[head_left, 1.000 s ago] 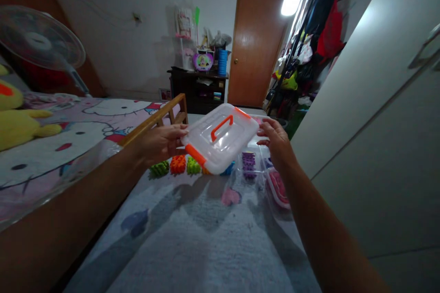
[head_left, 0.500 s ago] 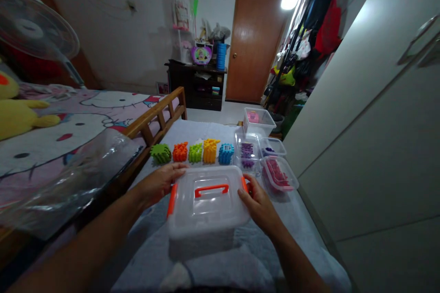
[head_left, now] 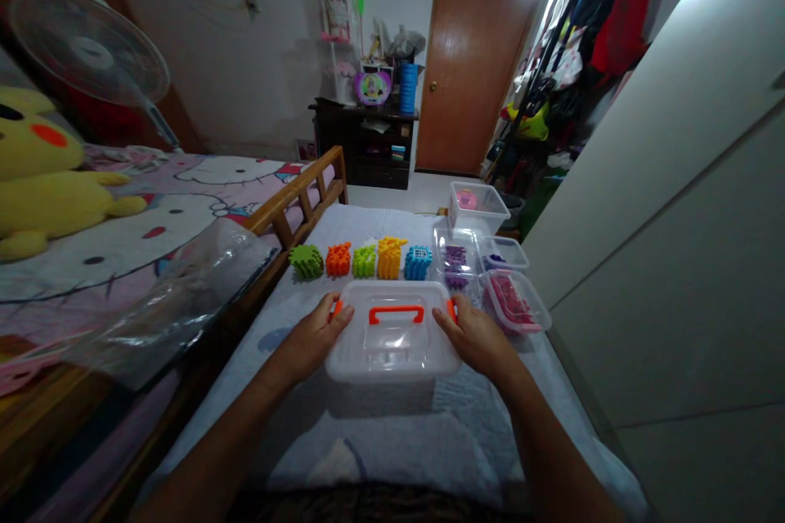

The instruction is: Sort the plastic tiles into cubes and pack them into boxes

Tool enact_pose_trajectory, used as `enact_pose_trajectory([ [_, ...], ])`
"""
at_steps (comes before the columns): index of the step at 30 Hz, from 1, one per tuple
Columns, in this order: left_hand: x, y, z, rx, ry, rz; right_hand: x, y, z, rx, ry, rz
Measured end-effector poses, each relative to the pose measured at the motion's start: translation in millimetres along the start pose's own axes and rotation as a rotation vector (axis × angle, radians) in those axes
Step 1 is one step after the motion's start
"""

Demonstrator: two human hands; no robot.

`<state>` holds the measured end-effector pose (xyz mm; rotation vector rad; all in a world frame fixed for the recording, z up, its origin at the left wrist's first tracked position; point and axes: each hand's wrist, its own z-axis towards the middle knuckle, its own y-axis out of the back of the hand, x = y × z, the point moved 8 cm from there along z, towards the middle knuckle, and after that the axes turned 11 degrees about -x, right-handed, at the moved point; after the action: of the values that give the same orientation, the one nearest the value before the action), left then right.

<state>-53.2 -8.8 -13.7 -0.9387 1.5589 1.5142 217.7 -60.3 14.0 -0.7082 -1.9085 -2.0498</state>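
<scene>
Between my hands is a clear plastic storage box with its lid on and an orange handle lying on top. My left hand grips the box's left side at the orange latch, thumb over the lid. On the opposite side my right hand holds the right latch the same way. Just beyond the box stands a row of block pieces: dark green, orange, light green, yellow and blue.
Right of the row sit clear containers with purple pieces and with red pieces. Behind them is an open clear bin. A wooden bed rail runs along the left, with a plastic bag beside it. A cabinet stands right.
My left hand has shifted from the box's far left corner to its left side, its thumb now on the lid. The box sits straighter, and the view has turned slightly left.
</scene>
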Motion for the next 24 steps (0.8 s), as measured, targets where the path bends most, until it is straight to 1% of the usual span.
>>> enact_pose_trajectory([
  [2,-5.9,1.6,0.0,-0.030,-0.027,0.004,4.0,-3.3,1.7,0.035,0.019,-0.013],
  [4,-9.2,2.3,0.8,-0.059,-0.043,-0.033,6.4,-6.4,2.0,0.059,0.041,0.023],
  [8,-3.5,5.7,3.5,-0.125,-0.004,-0.128,2.9,-8.1,1.9,0.049,0.050,0.137],
  [11,2.4,7.7,5.0,-0.148,0.052,-0.190,-1.7,-9.5,1.5,0.026,0.056,0.286],
  [14,2.2,5.1,3.8,-0.114,0.065,-0.264,-8.2,-10.7,-1.4,-0.025,0.053,0.521],
  [17,4.6,4.0,0.1,-0.101,0.081,-0.320,-20.8,-20.3,-7.8,-0.019,-0.042,0.753],
  [20,8.6,7.8,-3.1,-0.139,0.073,-0.341,-31.4,-35.1,-15.3,0.012,-0.165,0.897],
  [22,11.5,8.7,-5.0,-0.155,0.075,-0.349,-34.4,-39.4,-18.3,-0.029,-0.187,0.924],
  [24,15.0,4.2,-7.4,-0.132,0.108,-0.375,-36.3,-38.5,-19.2,-0.126,-0.168,0.877],
])
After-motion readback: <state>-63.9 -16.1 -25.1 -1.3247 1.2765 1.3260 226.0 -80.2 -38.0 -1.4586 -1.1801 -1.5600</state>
